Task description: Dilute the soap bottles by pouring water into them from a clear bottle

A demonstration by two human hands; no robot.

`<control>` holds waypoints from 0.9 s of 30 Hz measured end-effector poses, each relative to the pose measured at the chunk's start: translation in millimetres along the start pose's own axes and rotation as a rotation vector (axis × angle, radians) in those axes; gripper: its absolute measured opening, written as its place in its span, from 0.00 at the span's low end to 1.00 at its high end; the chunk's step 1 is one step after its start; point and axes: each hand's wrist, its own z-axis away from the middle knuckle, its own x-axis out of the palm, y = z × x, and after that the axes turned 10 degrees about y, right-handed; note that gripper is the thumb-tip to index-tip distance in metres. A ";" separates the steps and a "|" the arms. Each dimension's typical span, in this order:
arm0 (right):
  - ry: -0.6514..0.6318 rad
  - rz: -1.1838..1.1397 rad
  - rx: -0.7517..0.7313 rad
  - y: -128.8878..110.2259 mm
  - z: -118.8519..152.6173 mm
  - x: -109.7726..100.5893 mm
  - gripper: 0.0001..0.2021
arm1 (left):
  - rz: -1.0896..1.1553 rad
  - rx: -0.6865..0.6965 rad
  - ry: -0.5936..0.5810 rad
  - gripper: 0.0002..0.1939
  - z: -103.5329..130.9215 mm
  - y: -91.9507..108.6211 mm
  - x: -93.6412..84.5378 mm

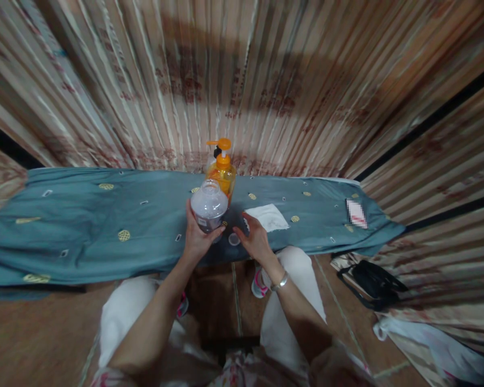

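Observation:
My left hand (198, 235) is wrapped round a clear plastic bottle (208, 205) with an open neck, raised over the front of the cloth-covered table. My right hand (255, 235) is to its right, fingers curved, thumb and fingers apart. Beside its thumb is a small round clear cap (234, 238); whether they touch is hard to tell. Just behind the bottle stands an orange pump bottle (222, 174), upright, with a dark-topped item partly hidden behind it. A white cloth or tissue (268, 217) lies flat right of my right hand.
A green patterned cloth (145, 231) covers the long table. At its right end lies a phone-like item (356, 213). Pleated curtains (226, 70) hang behind. A black bag (373, 284) is low at the right, near a white bag (439, 344).

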 end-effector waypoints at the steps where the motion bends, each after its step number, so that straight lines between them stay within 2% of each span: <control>1: 0.005 -0.009 -0.006 -0.2 -8.5 -0.5 0.26 | 0.003 0.002 -0.002 0.68 0.2 -0.2 -0.4; 5: 0.024 -0.101 -0.010 -1.5 -47.0 2.5 0.33 | 0.022 0.033 0.002 0.69 2.1 -1.1 -2.2; 8: 0.017 -0.184 0.007 -3.0 -78.6 9.7 0.44 | 0.048 0.050 -0.003 0.69 3.9 -3.4 -3.9; 10: -0.035 -0.244 0.028 -3.2 -98.4 16.6 0.51 | 0.049 0.063 0.001 0.69 4.8 -5.9 -7.1; 13: -0.089 -0.301 0.051 -1.0 -121.5 28.7 0.58 | 0.005 0.106 0.049 0.67 5.0 -8.8 -18.7; 16: -0.131 -0.357 0.066 3.9 -134.6 40.5 0.62 | -0.041 0.223 0.108 0.67 4.6 -5.1 -37.6; 19: -0.174 -0.425 0.066 9.4 -139.7 50.6 0.61 | -0.087 0.415 0.148 0.64 8.7 11.7 -54.7; 22: -0.200 -0.459 0.049 13.4 -140.1 58.4 0.53 | -0.179 0.617 0.144 0.60 22.7 39.5 -57.5; 24: -0.201 -0.466 0.044 15.5 -139.1 61.0 0.47 | -0.228 0.727 0.102 0.55 37.2 56.9 -48.4; 27: -0.168 -0.458 0.042 19.1 -137.0 57.7 0.42 | -0.198 0.811 -0.089 0.46 60.4 68.1 -23.1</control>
